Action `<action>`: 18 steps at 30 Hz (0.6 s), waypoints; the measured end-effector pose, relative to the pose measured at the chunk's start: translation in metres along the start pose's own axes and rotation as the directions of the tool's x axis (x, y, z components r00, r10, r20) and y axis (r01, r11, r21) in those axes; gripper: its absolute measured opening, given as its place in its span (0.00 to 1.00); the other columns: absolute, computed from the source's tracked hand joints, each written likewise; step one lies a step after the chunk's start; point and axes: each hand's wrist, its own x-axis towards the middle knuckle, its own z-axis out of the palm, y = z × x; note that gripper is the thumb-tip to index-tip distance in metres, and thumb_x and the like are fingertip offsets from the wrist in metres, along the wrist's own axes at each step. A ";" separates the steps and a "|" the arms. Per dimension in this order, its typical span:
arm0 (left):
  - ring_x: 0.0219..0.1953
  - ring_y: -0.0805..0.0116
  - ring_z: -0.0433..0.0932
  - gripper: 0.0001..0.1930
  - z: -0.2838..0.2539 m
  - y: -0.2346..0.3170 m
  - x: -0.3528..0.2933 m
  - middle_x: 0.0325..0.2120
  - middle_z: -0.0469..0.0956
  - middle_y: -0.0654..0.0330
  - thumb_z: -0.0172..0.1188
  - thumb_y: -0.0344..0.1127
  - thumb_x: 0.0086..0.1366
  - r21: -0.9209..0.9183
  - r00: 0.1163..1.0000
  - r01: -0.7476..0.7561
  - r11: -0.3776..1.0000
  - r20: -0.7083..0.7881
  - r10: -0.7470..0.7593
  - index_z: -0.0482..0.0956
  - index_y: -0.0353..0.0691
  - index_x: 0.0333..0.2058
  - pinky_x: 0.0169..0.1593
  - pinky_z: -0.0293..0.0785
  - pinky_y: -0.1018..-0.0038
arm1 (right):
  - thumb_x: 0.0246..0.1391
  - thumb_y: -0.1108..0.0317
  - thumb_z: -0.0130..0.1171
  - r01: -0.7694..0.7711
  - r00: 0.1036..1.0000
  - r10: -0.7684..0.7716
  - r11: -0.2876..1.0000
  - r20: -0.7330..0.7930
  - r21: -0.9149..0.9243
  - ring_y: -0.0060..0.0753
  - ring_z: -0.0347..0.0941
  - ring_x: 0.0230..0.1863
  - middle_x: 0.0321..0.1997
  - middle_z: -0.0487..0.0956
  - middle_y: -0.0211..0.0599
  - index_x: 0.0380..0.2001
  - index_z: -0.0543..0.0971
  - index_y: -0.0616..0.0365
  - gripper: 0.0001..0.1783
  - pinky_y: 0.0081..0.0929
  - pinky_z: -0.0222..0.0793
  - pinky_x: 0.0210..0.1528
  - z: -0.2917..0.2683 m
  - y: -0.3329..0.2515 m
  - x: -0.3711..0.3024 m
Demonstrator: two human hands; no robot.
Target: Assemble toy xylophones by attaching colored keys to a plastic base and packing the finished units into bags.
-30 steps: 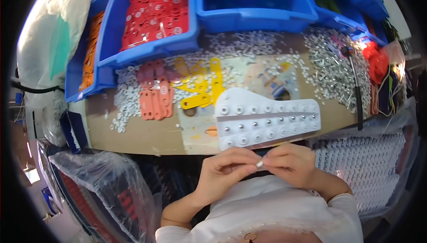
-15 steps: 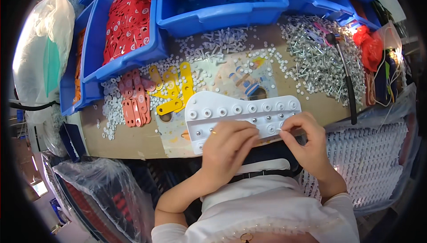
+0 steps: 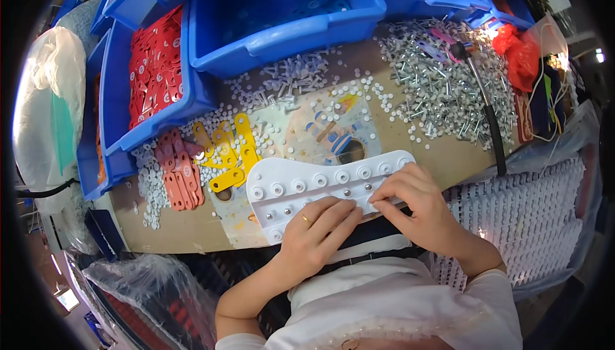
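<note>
A white plastic board (image 3: 304,201) with a wavy far edge lies at the table's near edge. Ring-shaped white caps line its far side, and small silver pins stand along the middle. My left hand (image 3: 318,229), with a ring on one finger, is closed over the board's near edge; its thumb and whatever it grips are hidden. Close to its right, my right hand (image 3: 416,209) pinches thumb and forefinger together at the board's near row. Anything in that pinch is too small to make out.
Beyond the board lie loose white caps (image 3: 152,187), coral strips (image 3: 181,183), yellow strips (image 3: 245,138) and a heap of metal rivets (image 3: 442,94). A black-handled hammer (image 3: 492,126) rests on that heap. Blue bins (image 3: 288,39) stand behind; one holds red strips (image 3: 155,68).
My right hand has moved left along the board, closer to my left hand. My left fingers have come down at the board's near edge. The whole view has shifted and tilted slightly.
</note>
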 end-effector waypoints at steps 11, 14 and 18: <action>0.40 0.62 0.79 0.17 0.002 0.003 -0.011 0.39 0.79 0.57 0.65 0.26 0.47 0.243 0.990 -0.126 0.962 -0.032 0.138 0.82 0.34 0.39 0.37 0.79 0.71 | 0.44 0.76 0.67 0.128 0.980 -0.152 0.976 -0.128 -0.178 0.40 0.69 0.37 0.33 0.74 0.35 0.33 0.81 0.58 0.10 0.34 0.65 0.41 0.014 0.003 -0.011; 0.40 0.62 0.80 0.16 0.006 0.001 -0.013 0.38 0.79 0.57 0.65 0.27 0.47 0.234 0.986 -0.135 0.963 -0.069 0.155 0.83 0.35 0.39 0.37 0.79 0.72 | 0.38 0.77 0.69 0.187 0.958 -0.229 0.956 -0.175 -0.228 0.38 0.68 0.37 0.33 0.74 0.32 0.35 0.83 0.57 0.15 0.34 0.67 0.40 0.021 0.009 -0.020; 0.41 0.63 0.78 0.18 0.005 0.004 -0.012 0.40 0.78 0.57 0.65 0.27 0.47 0.229 0.991 -0.100 0.968 -0.063 0.118 0.82 0.37 0.41 0.38 0.76 0.72 | 0.34 0.77 0.70 0.316 0.901 -0.396 0.880 -0.179 -0.355 0.36 0.68 0.37 0.34 0.74 0.30 0.36 0.83 0.56 0.19 0.34 0.67 0.39 0.027 0.026 -0.028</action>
